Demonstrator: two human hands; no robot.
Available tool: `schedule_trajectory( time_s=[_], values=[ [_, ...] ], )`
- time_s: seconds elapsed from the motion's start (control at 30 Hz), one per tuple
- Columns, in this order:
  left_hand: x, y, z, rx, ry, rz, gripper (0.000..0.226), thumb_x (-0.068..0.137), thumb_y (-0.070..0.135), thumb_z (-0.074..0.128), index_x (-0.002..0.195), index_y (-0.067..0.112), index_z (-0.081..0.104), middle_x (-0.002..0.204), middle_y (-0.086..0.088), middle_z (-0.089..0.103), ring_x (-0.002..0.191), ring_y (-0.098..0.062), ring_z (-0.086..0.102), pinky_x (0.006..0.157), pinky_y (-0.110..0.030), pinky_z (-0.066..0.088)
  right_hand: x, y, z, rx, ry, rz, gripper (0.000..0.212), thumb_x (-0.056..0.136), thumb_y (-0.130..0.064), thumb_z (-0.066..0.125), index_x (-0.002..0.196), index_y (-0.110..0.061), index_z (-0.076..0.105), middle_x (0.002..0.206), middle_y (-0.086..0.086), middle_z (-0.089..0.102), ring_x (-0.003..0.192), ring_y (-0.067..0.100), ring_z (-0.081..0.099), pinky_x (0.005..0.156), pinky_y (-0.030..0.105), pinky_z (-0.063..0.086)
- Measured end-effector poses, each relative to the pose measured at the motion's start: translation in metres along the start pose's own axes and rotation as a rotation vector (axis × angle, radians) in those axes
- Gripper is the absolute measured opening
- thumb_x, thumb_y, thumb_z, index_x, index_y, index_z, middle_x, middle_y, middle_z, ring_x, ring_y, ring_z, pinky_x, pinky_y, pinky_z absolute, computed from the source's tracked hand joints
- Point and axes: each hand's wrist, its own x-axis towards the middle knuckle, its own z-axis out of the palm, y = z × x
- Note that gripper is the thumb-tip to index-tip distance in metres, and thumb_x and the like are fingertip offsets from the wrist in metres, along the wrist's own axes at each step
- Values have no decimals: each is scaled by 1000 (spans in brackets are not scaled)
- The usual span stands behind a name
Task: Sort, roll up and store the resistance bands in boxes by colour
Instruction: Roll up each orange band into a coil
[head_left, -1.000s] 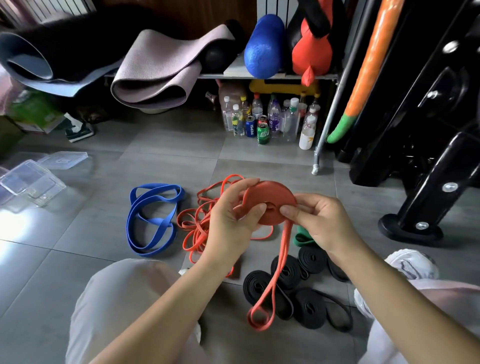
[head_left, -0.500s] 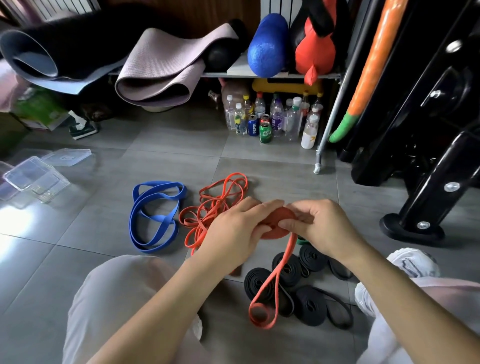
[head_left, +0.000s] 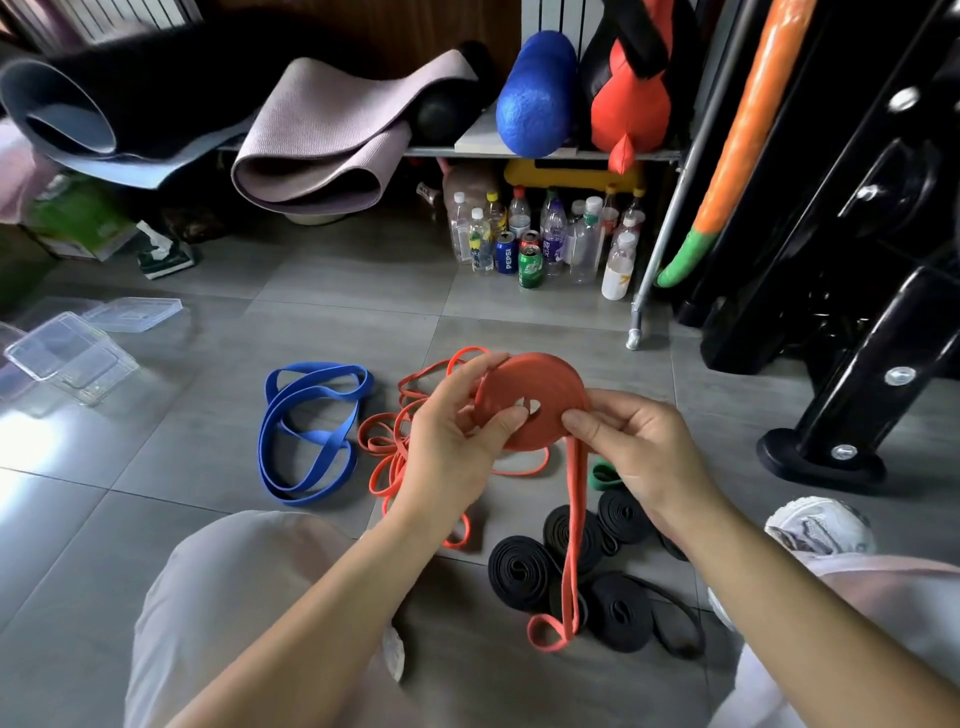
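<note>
Grey floor below, both hands, left (head_left: 457, 436) and right (head_left: 644, 452), pinch the orange coil (head_left: 540, 395) mid-roll (tail (head_left: 571, 545) dangling under the fingers); next, probably wind that in

1. Boxes (head_left: 67, 358) lie on the floor (head_left: 156, 467), far left.
2. Loose bands (head_left: 318, 435) lie between the boxes and the rolled bands (head_left: 519, 566).
3. Bottles (head_left: 550, 244) stand behind, under the shelf (head_left: 483, 139).

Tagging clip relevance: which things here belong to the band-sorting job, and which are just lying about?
Job: orange coil gripped by left hand and right hand, loose orange bands, blue band, black rolls, green band, clear boxes.
Lying about: rolled mats, blue foam roller, bottles and cans.
</note>
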Motion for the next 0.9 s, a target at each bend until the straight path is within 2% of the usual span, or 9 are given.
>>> schedule_trajectory(
  time_s=[0.1,0.17,0.3,0.4,0.5,0.6,0.7,0.8,0.9],
  values=[
    [-1,-6,-1,242,-54,55,45,79,7,72,101,40,51,100,22,58,92,1,59,80,-16,49,2,-1,-4,-110,-15,-7,22,76,0,67,86,-20,69,77,-7,74,77,7,69,79,20,55],
    [-1,-8,-5,500,-110,156,46,79,13,71,116,32,51,112,17,56,100,1,53,83,-7,40,3,0,-7,-257,-42,-11,27,79,2,68,88,-24,68,83,-7,73,81,8,69,82,23,54],
    [2,-18,-15,847,-290,497,46,85,21,58,130,29,52,119,2,60,106,-10,54,84,-18,45,-2,7,-7,-411,-156,35,26,81,0,68,98,-19,70,89,-6,72,85,9,69,80,22,54],
    [3,-20,-16,750,-338,397,38,82,14,63,118,25,66,102,3,69,97,-8,56,79,-10,43,-2,11,-7,-468,-150,18,29,79,-2,71,99,-22,71,90,-7,73,87,13,70,82,27,54],
    [3,-17,-15,585,-301,216,44,80,7,69,115,34,65,94,15,65,98,-2,55,83,-1,37,-1,8,-7,-319,-139,53,31,76,2,71,93,-24,69,89,0,73,81,8,69,73,18,53],
    [3,-15,-18,459,-202,129,53,81,10,71,104,56,59,91,23,62,90,-6,61,87,-22,49,0,5,-6,-199,-113,83,33,73,7,69,96,-16,67,90,4,71,75,0,68,70,12,51],
    [3,-13,-19,352,-108,102,50,80,8,71,101,52,59,93,14,67,90,-17,64,86,-36,53,0,3,-6,-172,-88,100,26,73,7,70,93,-10,69,76,-6,71,68,0,67,64,12,51],
    [4,-12,-20,234,-54,47,52,79,4,71,95,52,63,92,7,71,89,-24,67,85,-36,55,0,5,-6,-181,-59,93,24,73,4,71,86,-15,70,68,-10,71,67,3,67,62,13,52],
    [2,-14,-19,198,-109,-9,49,78,2,72,92,48,65,86,19,68,79,-19,67,75,-30,55,-1,6,-8,-210,-53,73,23,75,6,69,88,-12,70,69,-9,71,66,3,67,65,14,54]
  ],
)
